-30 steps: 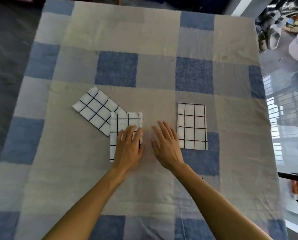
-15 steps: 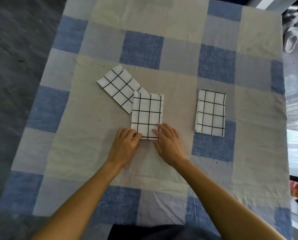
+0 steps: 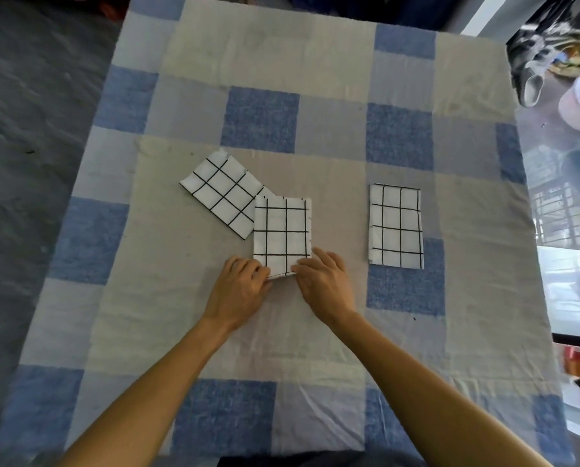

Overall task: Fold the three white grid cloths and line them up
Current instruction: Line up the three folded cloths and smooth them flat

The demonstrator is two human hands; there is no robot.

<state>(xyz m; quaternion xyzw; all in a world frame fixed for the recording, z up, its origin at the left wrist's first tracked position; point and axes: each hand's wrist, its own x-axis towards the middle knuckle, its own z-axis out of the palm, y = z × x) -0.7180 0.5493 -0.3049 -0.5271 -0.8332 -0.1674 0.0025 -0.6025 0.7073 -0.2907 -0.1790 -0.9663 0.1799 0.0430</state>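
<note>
At the near edge of the middle folded white grid cloth [image 3: 283, 235], the left hand [image 3: 239, 291] and right hand [image 3: 325, 284] are pinching its corners, each grip holding thin cotton. Sliding it evenly rightward should free the angled left cloth [image 3: 222, 192]; the right cloth [image 3: 395, 225] is lying square on the soft blue-checked surface [image 3: 400, 143].

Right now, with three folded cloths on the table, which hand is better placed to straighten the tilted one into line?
The left hand. The tilted cloth lies up and left of the middle cloth, on that hand's side; the right hand would have to cross over.
</note>
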